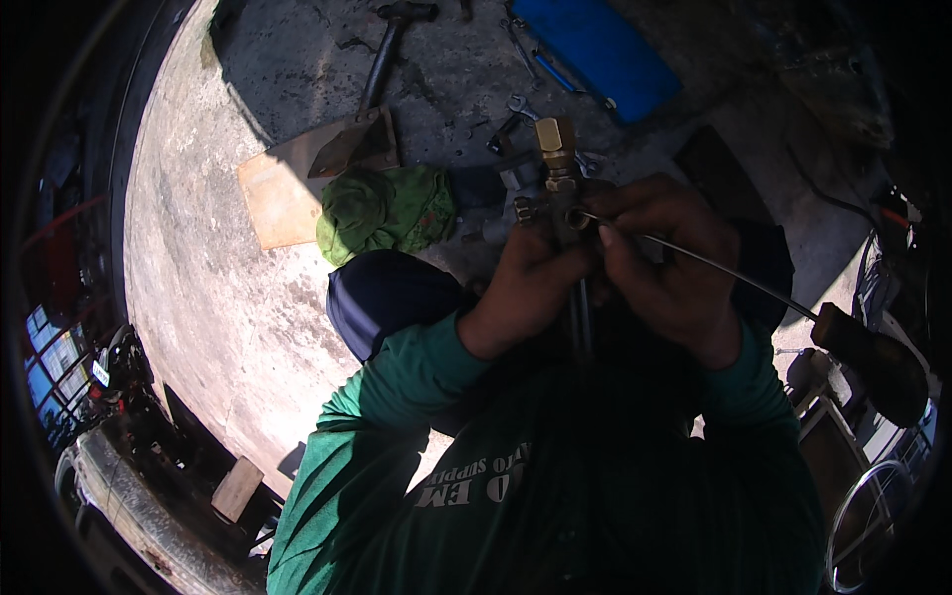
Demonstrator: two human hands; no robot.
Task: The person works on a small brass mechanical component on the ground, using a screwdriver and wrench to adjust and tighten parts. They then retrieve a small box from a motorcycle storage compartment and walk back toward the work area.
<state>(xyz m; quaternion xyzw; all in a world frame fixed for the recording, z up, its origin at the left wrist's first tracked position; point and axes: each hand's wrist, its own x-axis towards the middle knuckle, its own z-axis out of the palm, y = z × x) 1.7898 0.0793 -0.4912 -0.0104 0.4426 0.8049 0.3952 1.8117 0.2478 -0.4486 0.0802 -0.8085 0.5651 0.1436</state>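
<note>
My left hand grips a brass valve fitting with a side port, holding it up in front of my chest. Against that side port my right hand pinches the thin metal shaft of a long tool. The shaft runs down to the right and ends in a dark wooden handle. Both arms wear green sleeves. The lower part of the fitting is hidden behind my fingers.
On the concrete floor lie a green rag, a wooden board under a hammer, several wrenches, a blue case and a dark cap. A wheel rim stands at lower right.
</note>
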